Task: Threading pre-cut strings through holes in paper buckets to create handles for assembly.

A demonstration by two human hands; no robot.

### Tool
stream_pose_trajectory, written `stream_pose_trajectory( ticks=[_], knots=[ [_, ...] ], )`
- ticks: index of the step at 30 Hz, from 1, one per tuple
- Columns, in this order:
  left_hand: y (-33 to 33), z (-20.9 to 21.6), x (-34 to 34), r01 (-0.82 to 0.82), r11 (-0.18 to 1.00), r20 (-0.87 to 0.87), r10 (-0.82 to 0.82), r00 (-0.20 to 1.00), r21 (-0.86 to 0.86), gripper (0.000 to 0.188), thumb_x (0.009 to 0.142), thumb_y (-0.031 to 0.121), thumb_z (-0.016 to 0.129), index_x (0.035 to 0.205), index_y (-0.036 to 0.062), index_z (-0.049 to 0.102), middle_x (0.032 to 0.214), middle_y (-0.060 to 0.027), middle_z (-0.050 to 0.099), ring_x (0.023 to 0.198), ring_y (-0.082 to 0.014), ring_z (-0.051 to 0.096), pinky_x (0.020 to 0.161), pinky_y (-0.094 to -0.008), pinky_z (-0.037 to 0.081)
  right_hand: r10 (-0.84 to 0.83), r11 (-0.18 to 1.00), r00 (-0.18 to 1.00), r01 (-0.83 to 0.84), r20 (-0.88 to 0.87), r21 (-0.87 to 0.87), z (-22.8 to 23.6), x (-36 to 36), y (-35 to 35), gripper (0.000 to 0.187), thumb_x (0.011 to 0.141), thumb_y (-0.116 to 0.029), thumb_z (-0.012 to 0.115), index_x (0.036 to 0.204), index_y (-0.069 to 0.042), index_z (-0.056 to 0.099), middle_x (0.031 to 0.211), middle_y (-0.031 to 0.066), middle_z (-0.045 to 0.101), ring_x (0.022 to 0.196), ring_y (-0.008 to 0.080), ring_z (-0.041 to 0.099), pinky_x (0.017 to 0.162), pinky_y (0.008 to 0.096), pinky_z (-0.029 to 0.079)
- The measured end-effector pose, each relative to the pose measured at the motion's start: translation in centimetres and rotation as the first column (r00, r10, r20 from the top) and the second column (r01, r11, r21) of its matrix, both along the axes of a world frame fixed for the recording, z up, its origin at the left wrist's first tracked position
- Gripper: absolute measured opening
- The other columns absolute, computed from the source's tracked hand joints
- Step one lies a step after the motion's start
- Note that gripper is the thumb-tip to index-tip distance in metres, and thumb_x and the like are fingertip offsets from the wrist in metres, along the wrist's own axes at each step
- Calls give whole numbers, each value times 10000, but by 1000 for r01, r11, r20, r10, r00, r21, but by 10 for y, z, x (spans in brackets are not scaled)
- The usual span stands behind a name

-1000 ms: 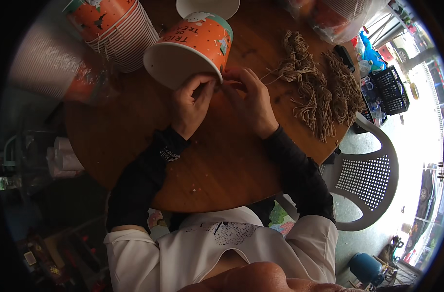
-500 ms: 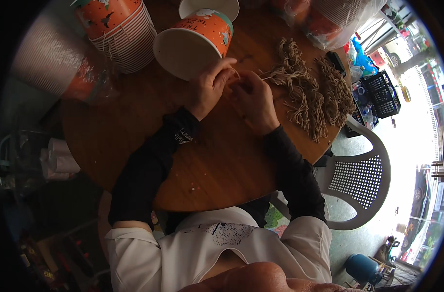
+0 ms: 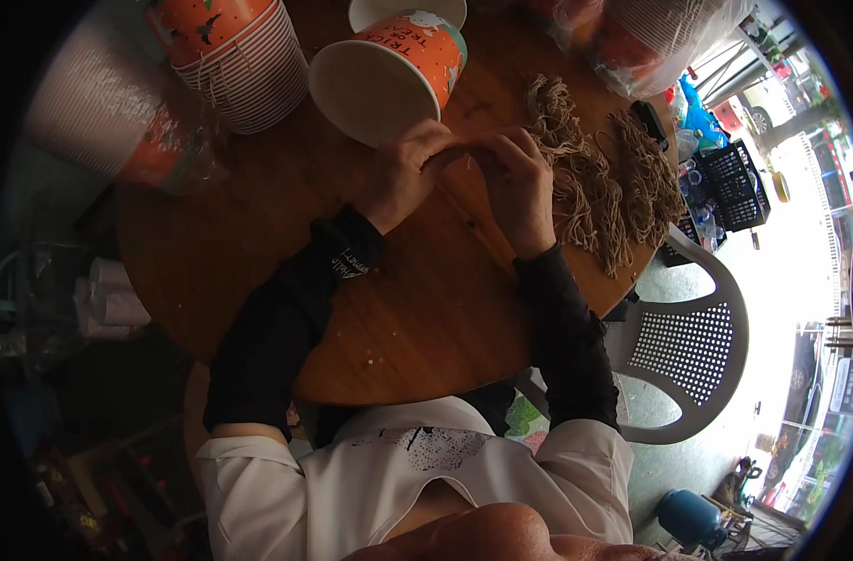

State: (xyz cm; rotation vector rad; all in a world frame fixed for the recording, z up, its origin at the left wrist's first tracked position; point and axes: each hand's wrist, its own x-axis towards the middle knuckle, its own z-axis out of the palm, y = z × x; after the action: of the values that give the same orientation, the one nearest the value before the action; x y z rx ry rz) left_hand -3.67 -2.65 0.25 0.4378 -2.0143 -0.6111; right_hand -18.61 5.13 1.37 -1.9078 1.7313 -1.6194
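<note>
My left hand [image 3: 406, 178] and my right hand [image 3: 520, 187] meet over the table, fingertips pinched close together. Between them shows a bit of thin, pale string [image 3: 469, 161], mostly hidden by my fingers. Just beyond my left hand an orange paper bucket [image 3: 424, 54] lies on its side, its white open mouth turned toward me. To the right of my right hand are bundles of tan string [image 3: 594, 187], loose and tangled on the wood.
The round wooden table [image 3: 398, 309] carries a tall stack of nested paper buckets [image 3: 244, 70] at back left. Plastic-wrapped buckets stand at far left [image 3: 118, 122] and back right [image 3: 646, 42]. A grey plastic chair [image 3: 679, 351] and a black crate [image 3: 733, 182] are to the right.
My right hand has shifted slightly right, and both hands have come a little nearer to me. The bucket on its side appears slightly further right in the picture.
</note>
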Motion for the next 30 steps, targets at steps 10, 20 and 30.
stream_pose_trajectory(
  ticks=[10, 20, 30],
  knots=[
    [4, 21, 4, 143, 862, -154, -76, 985, 486, 154, 923, 145, 647, 968, -1, 668, 827, -6, 648, 786, -64, 593, 671, -228, 464, 113, 976, 848, -192, 517, 101, 8, -7, 4, 133, 903, 9, 589, 1028, -9, 630, 915, 40, 633, 783, 94, 625, 648, 238, 509],
    [10, 33, 8, 90, 848, -102, -43, 994, 522, 157, 939, 156, 637, 991, 14, 681, 816, 21, 636, 755, -30, 549, 678, -201, 448, 170, 985, 939, -172, 297, -21, 2, -2, 3, 150, 831, -5, 689, 977, -22, 655, 912, 73, 652, 776, 148, 646, 651, 251, 508],
    [11, 32, 5, -24, 989, -31, 28, 999, 143, 91, 901, 120, 670, 951, 44, 662, 839, -27, 619, 652, -107, 580, 590, -256, 468, 127, 991, 957, -132, 262, 0, 6, 2, 5, 91, 870, -10, 633, 959, -14, 619, 888, 94, 628, 767, 200, 642, 646, 288, 509]
  ],
)
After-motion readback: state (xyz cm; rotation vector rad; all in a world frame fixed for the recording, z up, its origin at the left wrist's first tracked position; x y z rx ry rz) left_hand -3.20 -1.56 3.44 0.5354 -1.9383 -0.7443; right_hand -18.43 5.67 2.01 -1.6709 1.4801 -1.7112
